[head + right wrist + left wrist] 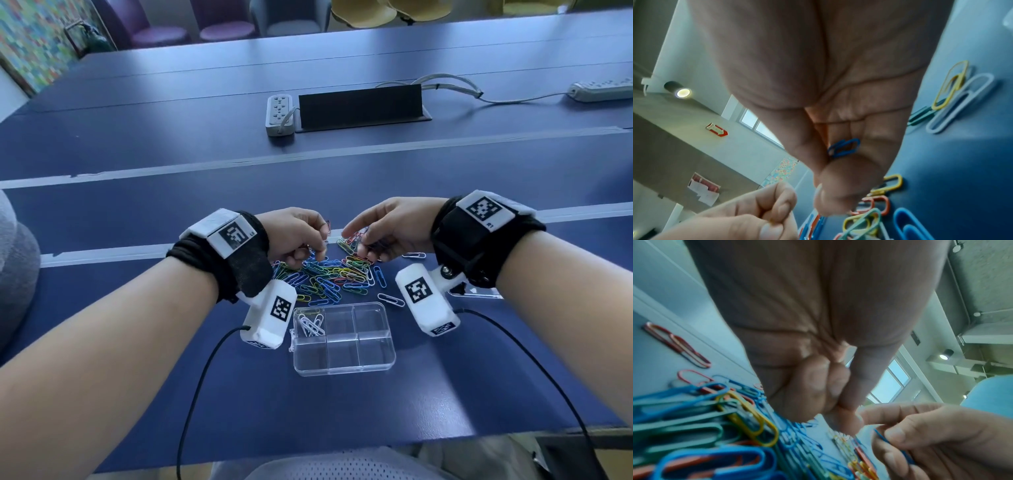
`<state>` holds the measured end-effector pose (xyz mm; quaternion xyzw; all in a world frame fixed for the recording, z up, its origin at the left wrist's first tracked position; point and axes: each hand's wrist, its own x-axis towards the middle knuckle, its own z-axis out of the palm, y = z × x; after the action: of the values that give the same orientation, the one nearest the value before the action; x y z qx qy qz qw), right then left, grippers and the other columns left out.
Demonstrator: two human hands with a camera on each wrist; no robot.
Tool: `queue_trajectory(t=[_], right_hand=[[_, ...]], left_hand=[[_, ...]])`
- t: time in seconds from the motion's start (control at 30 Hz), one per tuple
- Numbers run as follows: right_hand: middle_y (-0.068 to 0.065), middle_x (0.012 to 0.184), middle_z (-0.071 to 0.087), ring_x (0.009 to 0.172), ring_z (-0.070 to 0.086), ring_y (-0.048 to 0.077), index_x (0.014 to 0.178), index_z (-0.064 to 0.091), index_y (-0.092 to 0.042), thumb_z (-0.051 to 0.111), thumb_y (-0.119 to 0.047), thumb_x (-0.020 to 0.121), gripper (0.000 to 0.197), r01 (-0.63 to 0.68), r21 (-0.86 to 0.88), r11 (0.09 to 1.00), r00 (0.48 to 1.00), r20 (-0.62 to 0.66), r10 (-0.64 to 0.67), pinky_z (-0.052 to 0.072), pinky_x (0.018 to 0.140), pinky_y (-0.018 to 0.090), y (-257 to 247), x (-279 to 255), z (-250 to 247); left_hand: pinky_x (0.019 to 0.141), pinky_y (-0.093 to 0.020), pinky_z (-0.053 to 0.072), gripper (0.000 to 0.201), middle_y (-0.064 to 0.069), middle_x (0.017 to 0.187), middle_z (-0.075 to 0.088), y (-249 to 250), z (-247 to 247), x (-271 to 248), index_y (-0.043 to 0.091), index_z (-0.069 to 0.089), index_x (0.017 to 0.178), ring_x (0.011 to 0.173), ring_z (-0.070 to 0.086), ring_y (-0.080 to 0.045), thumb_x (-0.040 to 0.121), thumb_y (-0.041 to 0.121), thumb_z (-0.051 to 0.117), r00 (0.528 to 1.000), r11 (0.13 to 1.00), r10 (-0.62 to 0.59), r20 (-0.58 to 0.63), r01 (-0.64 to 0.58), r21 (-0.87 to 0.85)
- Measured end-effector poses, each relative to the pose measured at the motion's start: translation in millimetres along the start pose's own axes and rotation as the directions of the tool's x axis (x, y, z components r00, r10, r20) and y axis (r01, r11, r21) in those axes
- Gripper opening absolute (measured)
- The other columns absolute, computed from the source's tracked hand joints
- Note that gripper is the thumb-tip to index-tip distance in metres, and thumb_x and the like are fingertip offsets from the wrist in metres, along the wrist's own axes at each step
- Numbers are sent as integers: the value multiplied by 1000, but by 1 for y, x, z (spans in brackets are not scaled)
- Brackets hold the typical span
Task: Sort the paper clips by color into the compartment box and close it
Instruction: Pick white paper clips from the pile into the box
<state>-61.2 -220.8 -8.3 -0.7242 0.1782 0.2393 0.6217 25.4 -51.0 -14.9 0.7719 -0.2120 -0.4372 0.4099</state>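
A pile of mixed-colour paper clips (329, 274) lies on the blue table between my hands. In front of it stands the clear compartment box (390, 356), open, with several white clips (311, 323) in its far-left compartment. My left hand (320, 240) hovers over the pile's left side with curled fingers (813, 391), thumb pressed to forefinger, pinching what looks like a reddish clip (328, 226). My right hand (363, 240) hovers over the pile's far right. Its fingers curl round blue clips (844, 147), also seen in the left wrist view as a blue clip (892, 444).
A flat clear plastic piece (479, 294), perhaps the lid, lies under my right wrist. Stray white clips (390, 299) lie right of the pile. A power strip (280, 114), a black flap (359, 106) and another strip (603, 89) sit farther back. Chairs line the far edge.
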Motion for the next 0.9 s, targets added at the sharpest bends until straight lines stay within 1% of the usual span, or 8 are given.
queue_trajectory(t=[0.1, 0.2, 0.27, 0.33, 0.47, 0.63, 0.73, 0.9], right_hand=[[13, 71, 58, 43, 57, 11, 96, 63, 1, 32, 14, 88, 34, -12, -48, 999, 997, -75, 9, 48, 41, 16, -2, 0, 2], [9, 64, 53, 39, 46, 12, 78, 60, -6, 31, 11, 86, 35, -15, -126, 992, 982, -190, -9, 37, 36, 14, -5, 2, 5], [7, 61, 48, 44, 37, 13, 74, 59, -10, 33, 7, 87, 34, -27, -208, 978, 974, -224, -20, 28, 38, 15, -6, 2, 7], [4, 58, 45, 46, 33, 13, 73, 58, -11, 38, 3, 88, 29, -42, -260, 965, 974, -225, -18, 25, 37, 15, -5, 0, 8], [4, 57, 43, 47, 31, 16, 79, 57, -9, 46, -2, 87, 15, -45, -295, 954, 975, -220, -22, 25, 39, 17, -4, -3, 12], [-2, 55, 57, 42, 45, 11, 74, 57, -21, 42, 1, 84, 28, -51, -491, 870, 970, -233, -75, 36, 40, 18, -1, -16, 15], [-3, 72, 65, 62, 53, 14, 78, 59, -25, 36, 5, 81, 39, -30, -566, 824, 971, -212, -110, 47, 61, 27, 3, -33, 17], [-7, 71, 61, 72, 60, 18, 92, 69, -23, 45, 9, 79, 41, -9, -668, 744, 980, -153, -125, 55, 81, 36, 7, -61, 35]], left_hand=[[39, -14, 30, 21, -2, 59, 46, 5, 5, 2, 14, 53, 77, 36, 40, -9, 86, -1, 41, 993, 952, 25, -112, 10, 305], [55, -22, 35, 11, 12, 63, 47, 11, 14, 0, 24, 63, 90, 62, 47, -12, 84, 19, 55, 964, 741, 213, -159, -54, 669], [64, -21, 34, 19, 12, 60, 44, 13, 18, 1, 29, 67, 100, 59, 43, -6, 80, 26, 66, 946, 653, 307, -109, -126, 746], [69, -22, 35, 26, 14, 59, 41, 16, 21, 6, 31, 69, 103, 62, 44, -9, 78, 27, 71, 941, 578, 335, -48, -165, 799], [73, -27, 45, 14, 14, 63, 42, 20, 23, 12, 29, 73, 91, 78, 54, -19, 79, 25, 71, 947, 461, 321, 9, -164, 872], [73, -27, 42, 12, 4, 70, 48, 17, 22, 7, 17, 65, 88, 77, 47, -18, 83, 27, 59, 939, 487, 344, -23, -157, 859], [71, -25, 37, 5, 5, 74, 50, 19, 20, -6, 19, 52, 85, 78, 47, -19, 86, 24, 52, 957, 573, 282, -68, -112, 812], [74, -25, 38, 7, 4, 88, 54, 23, 20, -33, 21, 53, 98, 82, 48, -15, 93, 22, 48, 991, 567, 118, 71, -126, 814]])
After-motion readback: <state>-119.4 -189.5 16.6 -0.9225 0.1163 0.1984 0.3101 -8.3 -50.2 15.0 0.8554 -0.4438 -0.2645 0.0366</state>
